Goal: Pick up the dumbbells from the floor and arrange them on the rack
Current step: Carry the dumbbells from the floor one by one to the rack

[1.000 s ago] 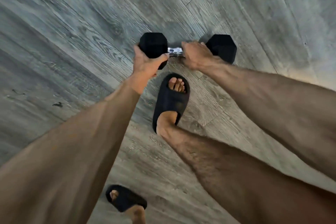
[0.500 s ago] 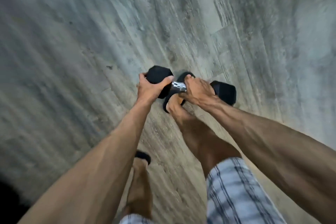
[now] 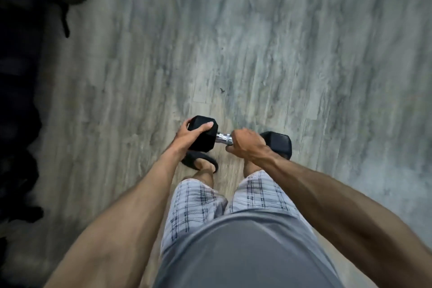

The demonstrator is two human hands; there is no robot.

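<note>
**Dumbbell up off the floor, two-handed**

Holding one black dumbbell crosswise, a bit toward 6 o'clock from centre, above grey wood-look floor and a black sandal. Left hand wrapped on the 9 o'clock head, thumb over the top, fingers curled round the far side. Right hand clamped tight round the chrome handle by the 3 o'clock head. Plaid shorts below. Blurry dark gear from 9 to 11 o'clock, can't tell what.

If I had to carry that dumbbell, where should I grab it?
On the dumbbell, I'd take the chrome handle from above, like the right hand: it is thin, so a grip closes right round. The black hex heads are wide; the left hand only cups one.
</note>
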